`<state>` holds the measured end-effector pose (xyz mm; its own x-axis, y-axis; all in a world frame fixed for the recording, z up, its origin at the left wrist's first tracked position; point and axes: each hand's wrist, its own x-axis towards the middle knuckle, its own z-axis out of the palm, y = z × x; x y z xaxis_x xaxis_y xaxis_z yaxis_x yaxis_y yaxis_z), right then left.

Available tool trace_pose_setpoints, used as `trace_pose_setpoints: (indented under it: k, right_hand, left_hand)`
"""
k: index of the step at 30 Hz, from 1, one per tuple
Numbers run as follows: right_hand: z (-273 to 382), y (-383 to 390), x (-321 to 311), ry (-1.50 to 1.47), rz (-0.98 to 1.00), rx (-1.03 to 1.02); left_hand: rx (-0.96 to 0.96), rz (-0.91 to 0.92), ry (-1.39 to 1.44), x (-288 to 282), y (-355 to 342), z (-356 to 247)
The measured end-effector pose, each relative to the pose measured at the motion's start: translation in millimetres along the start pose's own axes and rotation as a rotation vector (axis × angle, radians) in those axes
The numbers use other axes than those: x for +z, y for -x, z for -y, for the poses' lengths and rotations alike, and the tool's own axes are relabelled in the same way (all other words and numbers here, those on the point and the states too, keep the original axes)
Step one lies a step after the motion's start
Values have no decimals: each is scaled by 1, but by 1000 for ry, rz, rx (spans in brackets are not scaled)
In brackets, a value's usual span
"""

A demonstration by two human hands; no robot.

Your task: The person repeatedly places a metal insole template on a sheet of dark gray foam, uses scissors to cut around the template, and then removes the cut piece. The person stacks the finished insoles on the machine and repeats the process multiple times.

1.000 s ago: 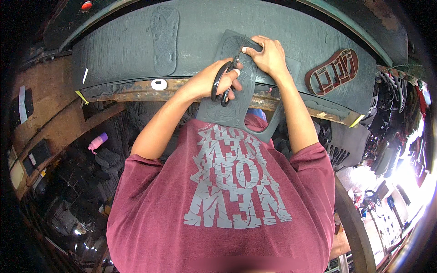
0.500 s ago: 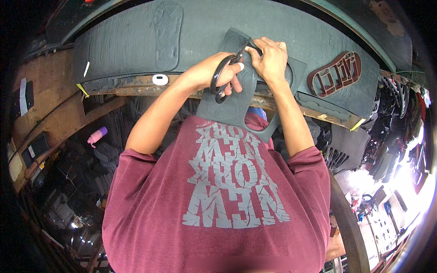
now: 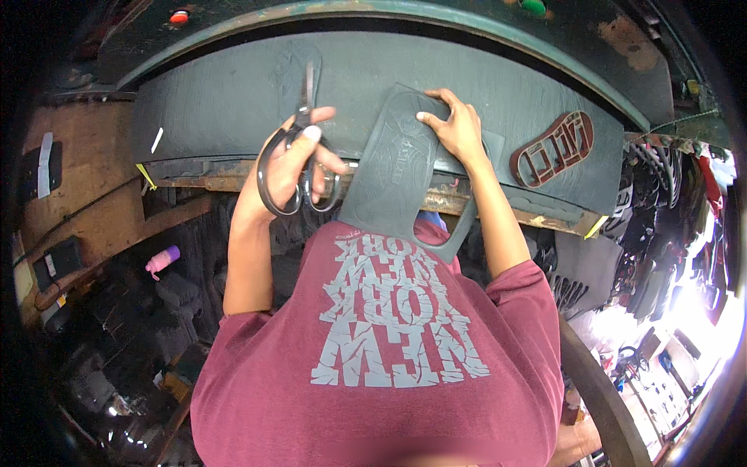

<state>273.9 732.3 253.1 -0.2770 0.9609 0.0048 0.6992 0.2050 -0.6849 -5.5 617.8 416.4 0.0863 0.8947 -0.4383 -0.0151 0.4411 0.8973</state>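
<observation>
My left hand (image 3: 292,159) holds black-handled scissors (image 3: 303,118), their blades pointing toward the far edge and looking nearly closed. They are apart from the sheet, over the left part of the bench. My right hand (image 3: 457,128) grips the far right edge of a dark grey rubber sheet (image 3: 385,171), thumb on top. Faint sole-like lines mark that sheet, and its near end rests against my maroon shirt. A curved, cut-out strip of the sheet hangs by my right forearm. A loose grey sole-shaped piece (image 3: 289,66) lies beyond the scissors, partly covered by them.
A reddish-brown sole-shaped cutting die (image 3: 552,150) lies on the grey bench top (image 3: 210,101) to the right. A dark machine beam (image 3: 373,12) spans the far side. A pink and purple bottle (image 3: 163,261) is low at left. Hanging dark straps (image 3: 669,175) crowd the right.
My left hand has drawn the scissors away from the sheet, to the left, and turned the blades upward in view. My right hand still grips the sheet, its far end now lower.
</observation>
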Motion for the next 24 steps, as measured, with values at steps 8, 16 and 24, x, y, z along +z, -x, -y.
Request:
trace_pose_setpoints:
  k: [8, 16, 24]
  right_hand:
    - [12, -17, -61, -369, -177, 92]
    - [49, 118, -51, -315, 61, 598]
    - [57, 126, -83, -389, 622, 80]
  left_hand:
    - [8, -243, 34, -49, 31, 46]
    - [202, -558, -35, -86, 40, 39]
    - [61, -233, -54, -59, -17, 70]
